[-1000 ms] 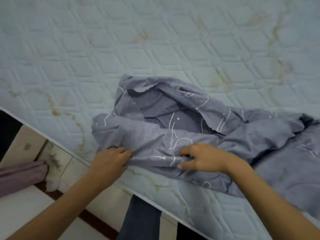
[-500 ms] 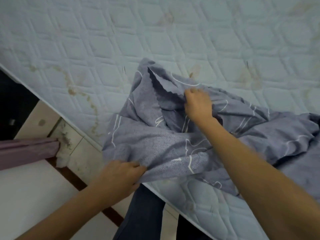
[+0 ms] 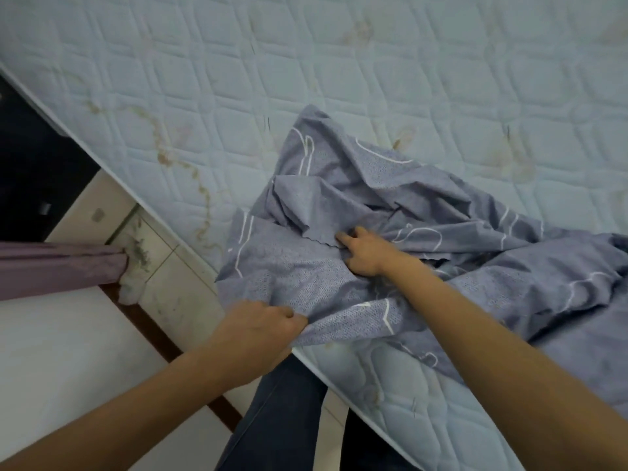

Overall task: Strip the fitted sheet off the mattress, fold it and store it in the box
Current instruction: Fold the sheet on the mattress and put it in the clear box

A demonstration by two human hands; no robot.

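Note:
The grey-blue fitted sheet (image 3: 424, 232) with thin white lines lies crumpled on the bare quilted mattress (image 3: 339, 79), near its front edge. My left hand (image 3: 261, 331) grips the sheet's near edge at the mattress border, fingers curled round a bunch of cloth. My right hand (image 3: 363, 253) sits in the middle of the heap, its fingers curled into a fold beside a scalloped edge. The rest of the sheet trails off to the right. No box is in view.
The mattress is stained with brownish marks. Left of it is tiled floor (image 3: 163, 266), a purple cloth (image 3: 57, 270) and a dark gap (image 3: 30, 171) at the far left. My dark trouser legs (image 3: 282, 419) stand against the mattress edge.
My right hand has drawn back from the far fold toward me and now holds cloth nearer the middle. My left hand keeps its grip on the near edge.

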